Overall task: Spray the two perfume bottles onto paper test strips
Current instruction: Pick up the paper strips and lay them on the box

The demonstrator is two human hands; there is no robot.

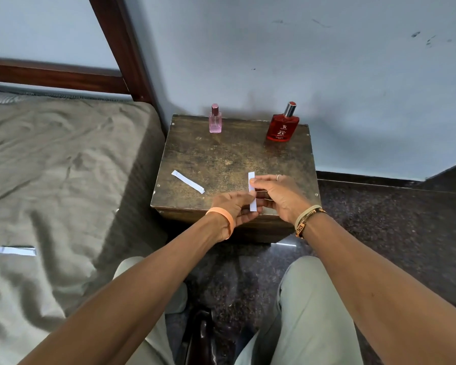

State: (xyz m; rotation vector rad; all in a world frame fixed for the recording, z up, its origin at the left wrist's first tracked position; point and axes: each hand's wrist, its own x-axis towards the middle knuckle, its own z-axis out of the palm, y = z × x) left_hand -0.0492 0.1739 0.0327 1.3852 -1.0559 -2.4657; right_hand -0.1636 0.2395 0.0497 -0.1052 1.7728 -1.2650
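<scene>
Setting: a small dark wooden side table (pixel 221 159) stands against a pale blue wall, with a bed (pixel 50 159) covered in a rumpled grey-green sheet to its left.

Left hand (pixel 233 206): at the near edge of the table, an orange wristband (pixel 223 219) on the wrist, fingers closed on the lower end of a white paper test strip (pixel 252 189).

Right hand (pixel 277 196): just right of the left hand, a ring on one finger and woven bands (pixel 307 218) at the wrist; thumb and fingers pinched on the upper part of the same strip.

Held strip: upright between the two hands, its top end showing above the right thumb, over the near right part of the tabletop.

Second strip (pixel 188 181): lies flat and slanted on the near left part of the table, apart from both hands.

Third strip (pixel 15 250): lies on the bed sheet at far left, well apart from the table.

Pink perfume bottle (pixel 215 123): small, clear pink, capped, upright at the far edge of the table, left of centre.

Red perfume bottle (pixel 283 125): larger, with a silver collar and red cap, upright at the far right corner, well apart from the pink one.

Foreground: both bare forearms reach in from the near edge above knees in pale green trousers (pixel 308 312).
</scene>
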